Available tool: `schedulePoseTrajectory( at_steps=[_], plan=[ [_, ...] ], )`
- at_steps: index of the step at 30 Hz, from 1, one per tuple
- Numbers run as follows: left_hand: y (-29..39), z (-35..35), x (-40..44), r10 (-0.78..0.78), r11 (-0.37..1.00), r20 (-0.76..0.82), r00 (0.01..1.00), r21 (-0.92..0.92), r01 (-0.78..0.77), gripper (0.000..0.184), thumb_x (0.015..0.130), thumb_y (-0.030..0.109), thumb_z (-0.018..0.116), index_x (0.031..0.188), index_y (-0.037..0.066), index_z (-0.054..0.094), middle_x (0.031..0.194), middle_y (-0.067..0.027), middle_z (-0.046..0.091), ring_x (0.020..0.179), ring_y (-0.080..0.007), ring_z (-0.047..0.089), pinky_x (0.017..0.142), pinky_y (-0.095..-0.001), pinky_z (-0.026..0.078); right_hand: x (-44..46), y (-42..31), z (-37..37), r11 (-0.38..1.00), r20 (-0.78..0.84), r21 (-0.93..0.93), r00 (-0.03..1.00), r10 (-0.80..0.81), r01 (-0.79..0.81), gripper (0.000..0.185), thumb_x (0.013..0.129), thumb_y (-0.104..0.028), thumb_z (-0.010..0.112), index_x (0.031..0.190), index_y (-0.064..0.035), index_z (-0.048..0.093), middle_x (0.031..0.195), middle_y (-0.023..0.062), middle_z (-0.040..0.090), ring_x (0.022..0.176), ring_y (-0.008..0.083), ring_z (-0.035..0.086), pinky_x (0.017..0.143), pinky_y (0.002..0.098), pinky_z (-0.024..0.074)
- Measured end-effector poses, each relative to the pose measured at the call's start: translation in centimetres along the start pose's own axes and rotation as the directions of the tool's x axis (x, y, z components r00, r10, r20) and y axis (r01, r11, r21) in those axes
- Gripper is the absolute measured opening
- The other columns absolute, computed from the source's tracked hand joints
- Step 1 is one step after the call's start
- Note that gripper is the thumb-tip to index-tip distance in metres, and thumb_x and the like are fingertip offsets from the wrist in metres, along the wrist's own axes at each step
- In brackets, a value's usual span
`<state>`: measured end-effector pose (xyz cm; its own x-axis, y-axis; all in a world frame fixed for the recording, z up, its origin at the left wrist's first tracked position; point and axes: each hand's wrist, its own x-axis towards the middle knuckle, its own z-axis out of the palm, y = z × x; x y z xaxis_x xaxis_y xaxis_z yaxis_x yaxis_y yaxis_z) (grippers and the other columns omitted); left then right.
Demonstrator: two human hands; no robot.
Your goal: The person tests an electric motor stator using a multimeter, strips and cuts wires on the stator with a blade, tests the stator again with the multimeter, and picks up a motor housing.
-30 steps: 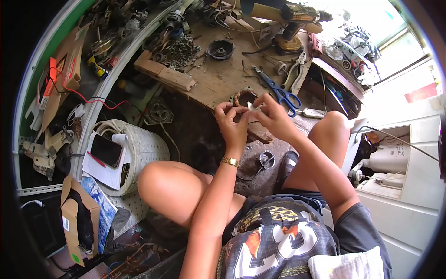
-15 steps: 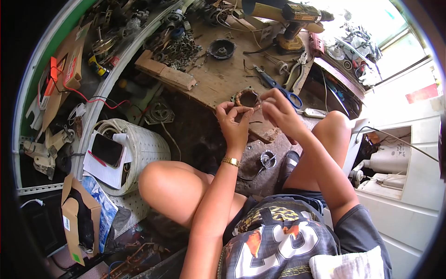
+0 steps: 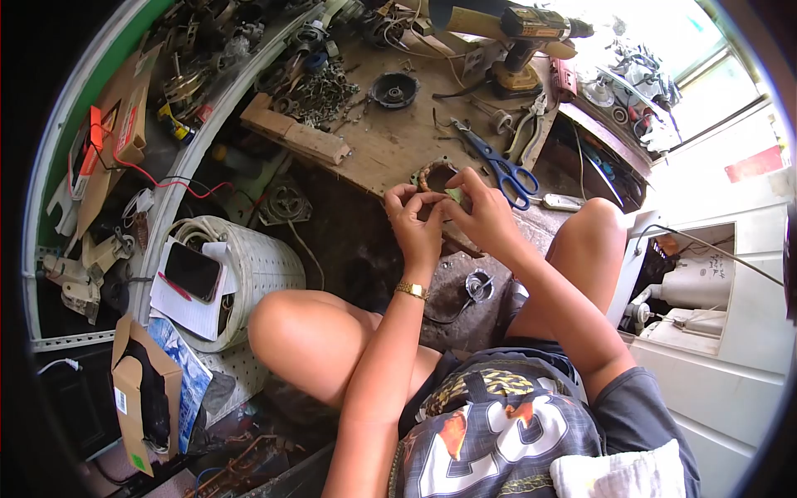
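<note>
At the front edge of the wooden bench, my left hand has its thumb and forefinger pinched together on something too small to make out. My right hand meets it from the right, holding a small pale green piece between thumb and fingers. Just behind the hands lies a ring-shaped copper coil, partly covered by my right hand. Blue-handled scissors rest to the right of the coil, beside pliers.
A cordless drill stands at the back of the bench, near a round black part. A phone lies on paper atop a white bucket at left. A small motor part sits below the hands.
My right hand has come back against my left after moving slightly away. The small piece now shows pale green at its fingers, and the scissors are more exposed than half a second ago.
</note>
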<state>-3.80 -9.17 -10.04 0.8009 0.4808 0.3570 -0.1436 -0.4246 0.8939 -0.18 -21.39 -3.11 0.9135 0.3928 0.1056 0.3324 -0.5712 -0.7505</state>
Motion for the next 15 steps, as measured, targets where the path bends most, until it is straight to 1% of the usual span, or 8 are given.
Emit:
schedulePoseTrajectory(
  at_steps=[1,2,5,8,11,13,14,15],
  plan=[
    [0.0,0.0,0.0,0.002,1.000,0.009,1.000,0.016,-0.002,0.012,0.075,0.008,0.076,0.085,0.005,0.071,0.107,-0.0072,0.046,0.106,-0.0225,0.048,0.095,-0.0345,0.041,0.1,0.3,0.2,1.000,-0.012,0.001,1.000,-0.016,0.016,0.028,0.083,-0.019,0.065,0.105,-0.0054,0.055,0.069,0.0150,0.058,0.065,0.0327,0.058,0.059,0.0413,0.0425],
    [-0.1,0.0,0.0,-0.004,1.000,-0.002,1.000,-0.006,0.004,0.012,0.073,0.008,0.077,0.083,0.006,0.071,0.106,-0.0075,0.047,0.105,-0.0233,0.048,0.094,-0.0357,0.041,0.2,0.5,0.5,0.999,-0.024,0.003,0.999,-0.032,0.032,0.027,0.083,-0.017,0.066,0.104,-0.0041,0.055,0.067,0.0136,0.055,0.062,0.0296,0.056,0.058,0.0384,0.0414],
    [-0.2,0.1,0.1,-0.009,0.999,-0.027,1.000,-0.047,0.008,0.013,0.070,0.008,0.078,0.081,0.007,0.071,0.103,-0.0080,0.048,0.101,-0.0249,0.048,0.092,-0.0379,0.040,0.4,1.1,1.0,0.998,-0.029,0.035,0.998,-0.054,0.055,0.026,0.082,-0.017,0.066,0.103,-0.0044,0.056,0.069,0.0146,0.058,0.064,0.0317,0.056,0.059,0.0379,0.0426],
    [-0.3,0.1,0.1,0.010,0.999,-0.030,0.999,-0.037,-0.011,0.013,0.070,0.009,0.079,0.081,0.007,0.071,0.103,-0.0080,0.048,0.101,-0.0249,0.049,0.091,-0.0378,0.040,0.4,1.0,0.9,0.999,-0.016,0.030,0.999,-0.037,0.038,0.025,0.083,-0.016,0.065,0.102,-0.0043,0.056,0.069,0.0130,0.057,0.062,0.0261,0.056,0.059,0.0347,0.0427],
    [-0.1,0.1,0.1,0.021,1.000,-0.018,1.000,-0.011,-0.021,0.014,0.071,0.011,0.079,0.082,0.007,0.072,0.103,-0.0073,0.048,0.102,-0.0239,0.048,0.092,-0.0364,0.041,0.4,1.6,1.0,0.982,-0.049,0.181,0.998,-0.045,0.053,0.024,0.083,-0.015,0.066,0.102,-0.0044,0.055,0.064,0.0098,0.053,0.057,0.0179,0.049,0.054,0.0318,0.0386],
    [-0.1,-0.1,0.1,0.027,0.999,0.008,1.000,0.026,-0.027,0.015,0.074,0.013,0.080,0.084,0.006,0.071,0.104,-0.0065,0.046,0.103,-0.0223,0.048,0.092,-0.0340,0.042,0.8,0.7,-0.3,0.981,-0.017,0.189,0.999,0.046,-0.042,0.025,0.081,-0.017,0.067,0.100,-0.0057,0.056,0.068,0.0144,0.058,0.062,0.0295,0.057,0.056,0.0379,0.0416],
    [0.0,-0.1,0.0,0.021,1.000,0.005,1.000,0.016,-0.021,0.015,0.074,0.013,0.080,0.084,0.006,0.071,0.104,-0.0064,0.046,0.103,-0.0222,0.048,0.092,-0.0340,0.042,0.9,0.3,-0.9,0.977,-0.002,0.192,0.996,0.092,-0.090,0.025,0.080,-0.018,0.067,0.100,-0.0063,0.056,0.070,0.0167,0.061,0.064,0.0353,0.061,0.057,0.0410,0.0431],
    [0.0,-0.1,0.0,0.016,1.000,0.004,1.000,0.007,-0.016,0.014,0.074,0.013,0.079,0.084,0.006,0.071,0.104,-0.0064,0.046,0.103,-0.0221,0.048,0.092,-0.0340,0.042,0.9,0.2,-1.1,0.987,-0.005,0.145,0.997,0.075,-0.074,0.026,0.080,-0.018,0.068,0.100,-0.0064,0.056,0.070,0.0167,0.061,0.065,0.0347,0.061,0.057,0.0405,0.0434]
  ],
)
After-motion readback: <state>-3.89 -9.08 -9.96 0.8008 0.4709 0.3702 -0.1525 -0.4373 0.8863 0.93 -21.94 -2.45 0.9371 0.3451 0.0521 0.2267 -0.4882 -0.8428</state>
